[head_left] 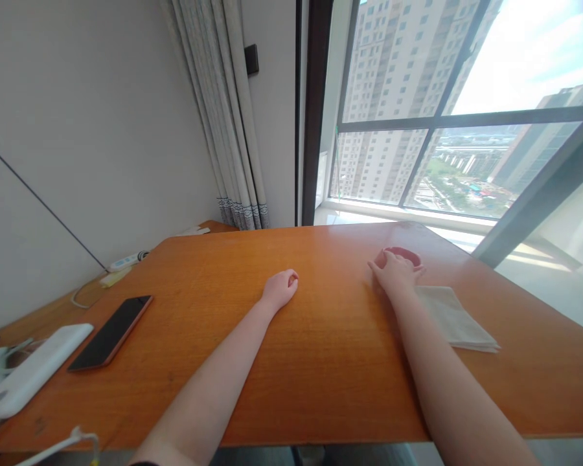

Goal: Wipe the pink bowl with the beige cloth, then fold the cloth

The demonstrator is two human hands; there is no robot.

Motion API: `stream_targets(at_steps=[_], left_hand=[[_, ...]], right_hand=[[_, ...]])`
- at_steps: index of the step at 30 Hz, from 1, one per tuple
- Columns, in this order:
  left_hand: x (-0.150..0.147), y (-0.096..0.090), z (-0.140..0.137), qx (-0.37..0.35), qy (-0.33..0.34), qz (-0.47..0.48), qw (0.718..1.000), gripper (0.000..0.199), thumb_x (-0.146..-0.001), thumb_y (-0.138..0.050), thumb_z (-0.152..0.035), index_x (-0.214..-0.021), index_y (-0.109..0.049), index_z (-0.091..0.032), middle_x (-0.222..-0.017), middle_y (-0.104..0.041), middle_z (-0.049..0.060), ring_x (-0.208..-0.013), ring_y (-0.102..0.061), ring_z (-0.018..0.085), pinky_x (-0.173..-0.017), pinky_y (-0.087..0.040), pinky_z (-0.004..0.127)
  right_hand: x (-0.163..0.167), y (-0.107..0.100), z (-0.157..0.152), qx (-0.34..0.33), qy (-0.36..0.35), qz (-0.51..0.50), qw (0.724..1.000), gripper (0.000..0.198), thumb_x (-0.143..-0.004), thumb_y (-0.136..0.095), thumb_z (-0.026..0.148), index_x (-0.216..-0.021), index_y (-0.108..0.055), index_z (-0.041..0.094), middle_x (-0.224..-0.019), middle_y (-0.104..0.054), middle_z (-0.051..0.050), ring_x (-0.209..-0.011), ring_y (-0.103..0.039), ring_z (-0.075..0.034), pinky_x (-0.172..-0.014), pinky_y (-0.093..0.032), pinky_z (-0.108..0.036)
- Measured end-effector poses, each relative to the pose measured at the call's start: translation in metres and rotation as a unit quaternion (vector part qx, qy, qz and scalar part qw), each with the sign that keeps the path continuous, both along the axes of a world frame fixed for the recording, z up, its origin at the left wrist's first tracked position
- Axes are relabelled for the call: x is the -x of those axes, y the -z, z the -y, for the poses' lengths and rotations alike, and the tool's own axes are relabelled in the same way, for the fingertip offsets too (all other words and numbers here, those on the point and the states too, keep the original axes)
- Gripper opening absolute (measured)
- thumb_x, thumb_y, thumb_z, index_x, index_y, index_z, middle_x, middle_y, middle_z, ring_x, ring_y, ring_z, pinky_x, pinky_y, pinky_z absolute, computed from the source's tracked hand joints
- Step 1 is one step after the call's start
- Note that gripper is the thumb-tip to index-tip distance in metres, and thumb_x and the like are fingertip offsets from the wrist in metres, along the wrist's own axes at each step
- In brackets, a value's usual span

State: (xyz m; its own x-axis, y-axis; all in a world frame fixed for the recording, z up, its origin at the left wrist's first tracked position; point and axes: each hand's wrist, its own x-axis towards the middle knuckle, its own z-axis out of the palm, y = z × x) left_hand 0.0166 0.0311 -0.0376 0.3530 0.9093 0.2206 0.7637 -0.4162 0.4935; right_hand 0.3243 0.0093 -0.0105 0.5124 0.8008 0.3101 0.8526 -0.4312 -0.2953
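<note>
One desk [320, 375], glossy orange-brown wood. On its right side, one folded pale cloth [454, 314], flat, partly behind your right forearm. On its left side, one rounded white slab [41, 366], one dark-screened phone [111, 332]. Your left hand [280, 290] mid-desk, fingers curled into a loose fist. Toward the desk's far right, one round pink bowl [408, 254]; your right hand [396, 274] hides part, fingers bent at its rim, pinching or not, can't tell.

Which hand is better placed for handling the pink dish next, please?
The right hand, I would judge: its fingers are already at the pink dish. The left hand is curled near the middle of the table, well apart from the dish.
</note>
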Motion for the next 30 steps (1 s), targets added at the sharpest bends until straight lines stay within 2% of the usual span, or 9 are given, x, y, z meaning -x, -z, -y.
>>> stream_targets(at_steps=[4,9,12,15,18,20,22,26,30], left_hand=[[0.000,0.000,0.000,-0.001,0.001,0.004,1.000,0.019,-0.083,-0.046,-0.024,-0.093,-0.062,-0.022,-0.070,-0.060,0.000,-0.066,-0.055,0.014,-0.061,-0.037,0.025],[0.000,0.001,-0.001,0.001,0.002,0.004,1.000,0.018,-0.083,-0.047,-0.024,-0.093,-0.062,-0.021,-0.070,-0.060,0.000,-0.067,-0.056,0.015,-0.063,-0.040,0.026],[0.001,0.000,0.000,0.004,0.007,0.008,1.000,0.020,-0.084,-0.045,-0.024,-0.095,-0.062,-0.020,-0.071,-0.060,0.000,-0.069,-0.057,0.016,-0.068,-0.044,0.029],[0.000,-0.005,0.004,-0.058,0.057,0.036,0.996,0.031,-0.083,-0.051,-0.027,-0.112,-0.056,-0.020,-0.097,-0.063,0.005,-0.091,-0.059,0.019,-0.085,-0.047,0.035],[-0.003,-0.013,0.011,-0.167,0.122,0.044,0.977,0.062,-0.076,-0.064,-0.035,-0.132,-0.040,-0.022,-0.135,-0.045,0.011,-0.127,-0.040,0.025,-0.106,-0.034,0.044],[-0.005,-0.019,0.015,-0.209,0.149,0.027,0.966,0.070,-0.075,-0.067,-0.036,-0.136,-0.035,-0.024,-0.143,-0.036,0.012,-0.137,-0.027,0.027,-0.110,-0.028,0.048],[-0.006,-0.024,0.018,-0.237,0.154,0.007,0.959,0.059,-0.077,-0.064,-0.034,-0.130,-0.041,-0.023,-0.138,-0.041,0.012,-0.137,-0.026,0.027,-0.111,-0.026,0.051],[0.004,-0.033,0.022,-0.270,0.139,-0.066,0.951,0.023,-0.080,-0.060,-0.034,-0.098,-0.053,-0.021,-0.106,-0.056,0.008,-0.119,-0.045,0.025,-0.112,-0.014,0.059],[0.037,-0.042,0.022,-0.269,0.091,-0.092,0.954,0.021,-0.079,-0.062,-0.035,-0.085,-0.048,-0.020,-0.098,-0.055,0.008,-0.098,-0.050,0.023,-0.100,-0.037,0.051]], right_hand=[[-0.004,0.004,-0.004,0.050,0.033,0.011,0.998,0.037,-0.081,-0.051,0.040,-0.106,-0.062,0.015,-0.111,-0.062,-0.016,-0.113,-0.047,-0.034,-0.095,-0.029,-0.058],[-0.014,0.003,0.000,0.003,-0.003,0.011,1.000,0.026,-0.083,-0.050,0.035,-0.085,-0.065,0.014,-0.101,-0.064,-0.017,-0.104,-0.051,-0.033,-0.093,-0.032,-0.052],[-0.005,-0.004,0.000,-0.047,-0.110,0.031,0.992,0.023,-0.084,-0.049,0.031,-0.075,-0.062,0.014,-0.090,-0.065,-0.019,-0.096,-0.053,-0.030,-0.094,-0.032,-0.049],[0.025,-0.012,-0.004,-0.073,-0.219,0.047,0.972,0.021,-0.086,-0.049,0.032,-0.074,-0.059,0.017,-0.089,-0.065,-0.013,-0.094,-0.053,-0.025,-0.100,-0.028,-0.045],[0.066,-0.016,-0.003,-0.087,-0.336,0.037,0.937,0.021,-0.086,-0.052,0.033,-0.070,-0.057,0.020,-0.082,-0.064,-0.005,-0.087,-0.054,-0.020,-0.098,-0.033,-0.037],[0.092,-0.016,0.001,-0.108,-0.438,-0.007,0.893,0.020,-0.085,-0.053,0.032,-0.070,-0.056,0.020,-0.077,-0.063,-0.003,-0.081,-0.054,-0.019,-0.091,-0.038,-0.036],[0.113,-0.014,0.008,-0.125,-0.497,-0.048,0.857,0.017,-0.085,-0.053,0.031,-0.072,-0.057,0.020,-0.077,-0.062,-0.003,-0.081,-0.055,-0.019,-0.089,-0.040,-0.038],[0.133,-0.007,0.019,-0.140,-0.525,-0.080,0.835,0.016,-0.083,-0.055,0.033,-0.074,-0.056,0.021,-0.081,-0.061,-0.005,-0.088,-0.055,-0.021,-0.093,-0.041,-0.043],[0.134,0.005,0.020,-0.208,-0.488,-0.133,0.837,0.032,-0.085,-0.052,0.037,-0.113,-0.051,0.022,-0.126,-0.051,-0.011,-0.122,-0.044,-0.025,-0.103,-0.037,-0.046]])
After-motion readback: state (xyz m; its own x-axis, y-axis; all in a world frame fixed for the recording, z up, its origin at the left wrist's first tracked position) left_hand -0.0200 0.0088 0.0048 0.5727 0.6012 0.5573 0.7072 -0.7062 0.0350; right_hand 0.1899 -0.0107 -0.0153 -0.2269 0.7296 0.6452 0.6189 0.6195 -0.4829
